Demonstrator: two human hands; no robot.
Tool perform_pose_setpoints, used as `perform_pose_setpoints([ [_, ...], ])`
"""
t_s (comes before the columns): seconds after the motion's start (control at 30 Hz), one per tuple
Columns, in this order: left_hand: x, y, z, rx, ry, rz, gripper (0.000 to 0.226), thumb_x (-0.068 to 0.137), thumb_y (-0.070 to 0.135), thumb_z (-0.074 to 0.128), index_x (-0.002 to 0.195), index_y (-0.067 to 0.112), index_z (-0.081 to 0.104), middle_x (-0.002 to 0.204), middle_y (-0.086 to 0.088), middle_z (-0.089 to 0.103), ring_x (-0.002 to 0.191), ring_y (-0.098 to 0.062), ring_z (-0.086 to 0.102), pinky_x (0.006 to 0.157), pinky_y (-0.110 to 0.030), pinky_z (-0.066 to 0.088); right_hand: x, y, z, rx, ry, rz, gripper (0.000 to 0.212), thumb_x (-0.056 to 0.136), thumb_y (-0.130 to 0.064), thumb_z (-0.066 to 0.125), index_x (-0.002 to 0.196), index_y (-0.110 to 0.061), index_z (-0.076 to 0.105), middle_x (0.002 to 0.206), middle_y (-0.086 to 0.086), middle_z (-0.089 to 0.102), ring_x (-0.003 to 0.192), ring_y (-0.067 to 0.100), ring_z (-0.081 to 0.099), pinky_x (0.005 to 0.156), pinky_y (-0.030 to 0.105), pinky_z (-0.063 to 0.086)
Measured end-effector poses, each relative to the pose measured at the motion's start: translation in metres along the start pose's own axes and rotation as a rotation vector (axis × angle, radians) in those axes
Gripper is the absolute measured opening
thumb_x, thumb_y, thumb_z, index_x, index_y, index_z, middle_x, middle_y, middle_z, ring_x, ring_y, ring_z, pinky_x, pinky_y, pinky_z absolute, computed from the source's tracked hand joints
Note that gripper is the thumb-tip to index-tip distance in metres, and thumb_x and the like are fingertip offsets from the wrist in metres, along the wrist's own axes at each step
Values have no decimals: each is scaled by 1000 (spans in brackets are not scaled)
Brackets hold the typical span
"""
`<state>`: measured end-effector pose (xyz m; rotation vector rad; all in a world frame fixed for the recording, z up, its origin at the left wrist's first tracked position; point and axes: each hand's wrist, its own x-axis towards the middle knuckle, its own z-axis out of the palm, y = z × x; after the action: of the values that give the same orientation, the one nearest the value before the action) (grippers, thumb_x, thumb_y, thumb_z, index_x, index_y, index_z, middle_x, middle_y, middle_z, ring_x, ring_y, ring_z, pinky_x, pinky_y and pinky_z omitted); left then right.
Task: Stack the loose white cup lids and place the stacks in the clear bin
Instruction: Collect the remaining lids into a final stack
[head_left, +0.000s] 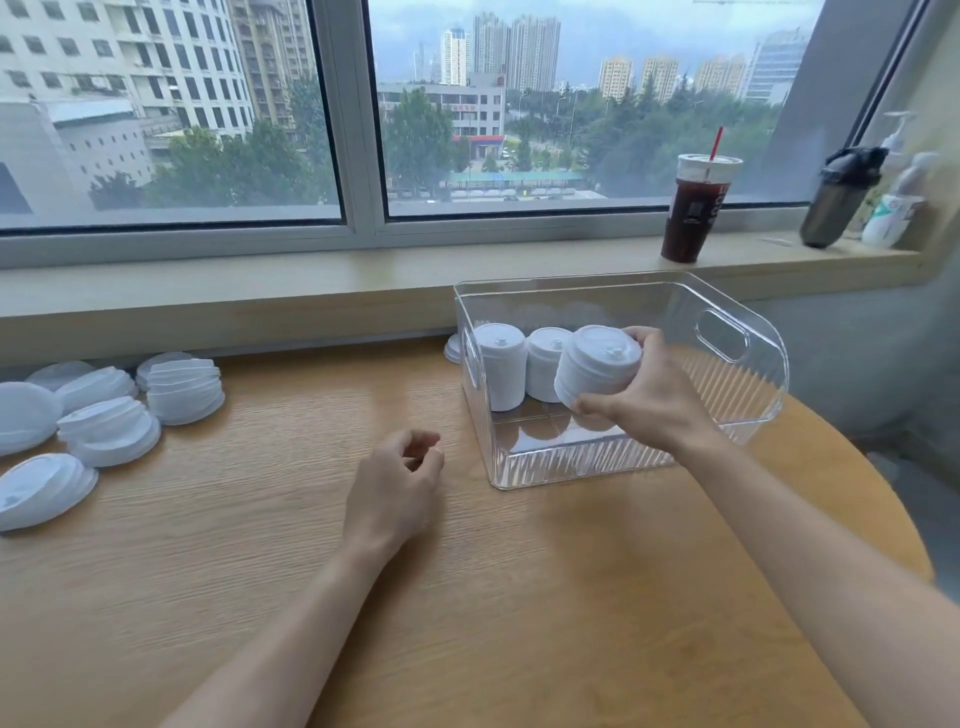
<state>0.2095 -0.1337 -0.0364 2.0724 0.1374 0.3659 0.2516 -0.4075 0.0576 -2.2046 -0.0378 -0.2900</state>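
Left hand (396, 486) rests on the desk (260, 571), fingers loosely curled, grip empty. Right hand (649, 400) grips a lid stack (597, 364) inside the bin (737, 338), beside two stacks (524, 364). Loose lids (104, 421) lie far left.

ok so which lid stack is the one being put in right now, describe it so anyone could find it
Start at the clear bin on the right of the wooden table, below the window sill. Three white lid stacks show inside it, and the held lid stack is the rightmost. Unlike the two upright stacks beside it, it is tilted and gripped by the right hand.
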Motion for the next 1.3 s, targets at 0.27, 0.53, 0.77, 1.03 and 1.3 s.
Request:
perform_pose_setpoints([
  [0.27,24,-3,4,113,54,9,10,93,30,68,98,34,75,94,21,71,91,2,65,80,-28,52,38,9,45,-263,-250,109,94,59,-37,97,130,-25,38,119,-5,55,108,19,55,86,36,51],
  [0.53,24,-6,6,81,70,51,14,92,24,69,89,36,74,89,24,72,88,8,64,74,-10,42,44,2,54,-279,-309,137,99,61,-24,99,135,-21,33,121,1,48,114,28,61,80,42,62],
  [0.77,22,-8,6,52,81,57,15,93,21,69,88,33,76,90,22,73,87,4,65,77,-15,46,39,-1,51,-312,-312,141,97,62,-16,97,131,-22,29,124,6,53,107,28,62,80,41,60],
  [1.03,15,-9,0,10,79,78,21,95,17,67,86,35,73,90,19,74,86,5,65,72,-3,42,11,-6,36,-253,-58,69,91,72,-37,92,145,-22,42,140,2,54,127,25,55,104,44,47],
  [1.3,-11,-5,-15,80,39,116,11,96,17,66,98,23,76,96,13,71,82,6,64,71,-5,43,-77,-20,61,-18,146,-216,18,87,-22,79,97,-28,65,96,-15,64,94,12,59,83,27,50],
])
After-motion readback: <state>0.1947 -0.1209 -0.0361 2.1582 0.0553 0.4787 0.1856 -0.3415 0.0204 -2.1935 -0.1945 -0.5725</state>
